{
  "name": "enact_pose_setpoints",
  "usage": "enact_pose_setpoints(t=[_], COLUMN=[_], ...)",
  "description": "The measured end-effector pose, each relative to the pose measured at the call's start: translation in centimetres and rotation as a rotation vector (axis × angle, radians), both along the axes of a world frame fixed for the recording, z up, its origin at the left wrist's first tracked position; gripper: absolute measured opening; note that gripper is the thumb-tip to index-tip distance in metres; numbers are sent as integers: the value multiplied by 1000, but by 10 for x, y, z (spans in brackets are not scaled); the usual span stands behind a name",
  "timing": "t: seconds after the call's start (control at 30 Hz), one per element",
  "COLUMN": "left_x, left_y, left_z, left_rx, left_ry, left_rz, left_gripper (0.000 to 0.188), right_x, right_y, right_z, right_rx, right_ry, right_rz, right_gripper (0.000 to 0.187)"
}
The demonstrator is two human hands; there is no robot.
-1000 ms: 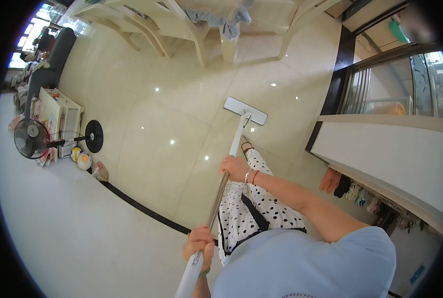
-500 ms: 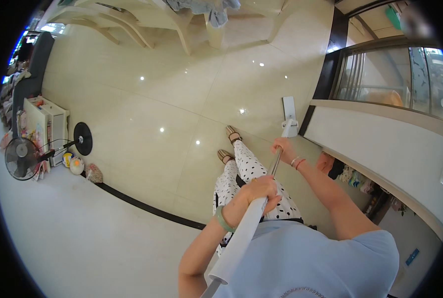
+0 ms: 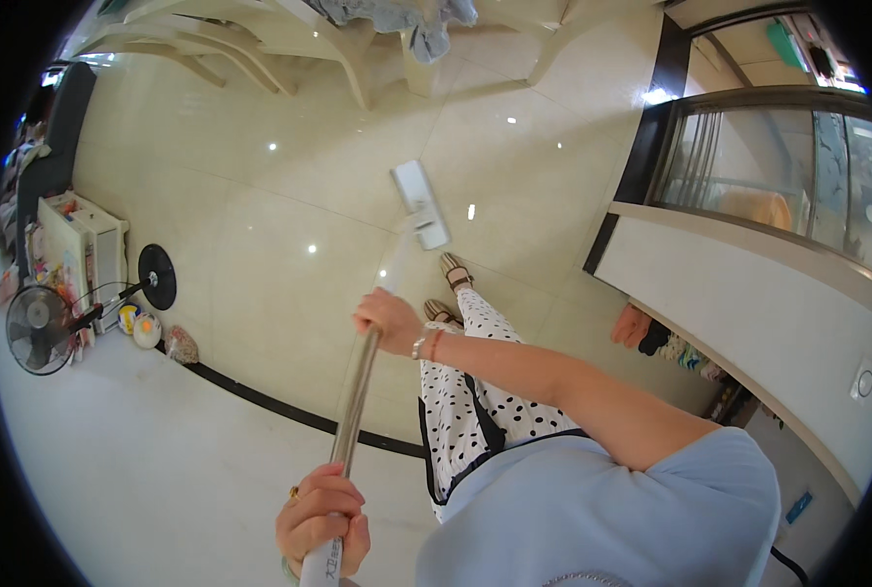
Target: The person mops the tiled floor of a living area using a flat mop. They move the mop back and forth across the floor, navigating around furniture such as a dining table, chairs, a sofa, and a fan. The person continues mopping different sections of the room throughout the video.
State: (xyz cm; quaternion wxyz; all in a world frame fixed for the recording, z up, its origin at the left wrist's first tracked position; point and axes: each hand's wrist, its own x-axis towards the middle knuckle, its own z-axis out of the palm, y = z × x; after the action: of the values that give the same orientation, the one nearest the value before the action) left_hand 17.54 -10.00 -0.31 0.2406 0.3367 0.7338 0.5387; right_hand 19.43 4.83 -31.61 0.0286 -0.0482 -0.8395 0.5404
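A flat mop with a white rectangular head (image 3: 428,217) lies on the tiled floor just ahead of my feet. Its pole (image 3: 356,391) slants back toward me, silver in the middle and white at the grip. My left hand (image 3: 321,517), wearing a ring, is wrapped round the white grip near the lower edge. Farther along, my right hand (image 3: 389,319) is closed round the pole, with a bracelet and a red cord at the wrist. Between my right hand and the mop head the pole is blurred and pale.
Pale chairs (image 3: 358,68) stand at the far side, with a grey cloth on one. On the left are a standing fan (image 3: 40,328), a white drawer cabinet (image 3: 93,235) and balls (image 3: 146,330). A white cabinet (image 3: 739,293) with shoes beneath runs along the right.
The mop head has swept left across the floor, from beside the right cabinet to in front of my feet. Both hands have moved left with the pole.
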Motion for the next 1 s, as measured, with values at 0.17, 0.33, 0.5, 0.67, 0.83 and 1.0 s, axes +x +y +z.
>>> enact_pose_setpoints(t=[0.17, 0.33, 0.5, 0.67, 0.83, 1.0], left_x=[-5, -11, -13, -13, -6, 3], left_y=[11, 16, 24, 73, 141, 211], left_z=[-8, -19, -27, -61, -136, -207], left_rx=[-115, -93, 118, 277, 392, 443], left_ry=[164, 176, 94, -48, -158, -263], left_rz=[-6, -118, -104, -218, -335, -523], left_gripper=[22, 28, 26, 26, 26, 27], right_x=[-54, -54, -24, 33, 89, 146], right_y=[-16, 6, 48, 124, 212, 304], right_z=[-8, 5, 15, 5, -36, -118], right_rx=[-165, 51, 182, 244, 390, 140], right_ry=[72, -92, -155, -57, -187, -264], right_rz=[133, 292, 159, -156, -331, -687], right_gripper=[14, 14, 13, 11, 17, 21])
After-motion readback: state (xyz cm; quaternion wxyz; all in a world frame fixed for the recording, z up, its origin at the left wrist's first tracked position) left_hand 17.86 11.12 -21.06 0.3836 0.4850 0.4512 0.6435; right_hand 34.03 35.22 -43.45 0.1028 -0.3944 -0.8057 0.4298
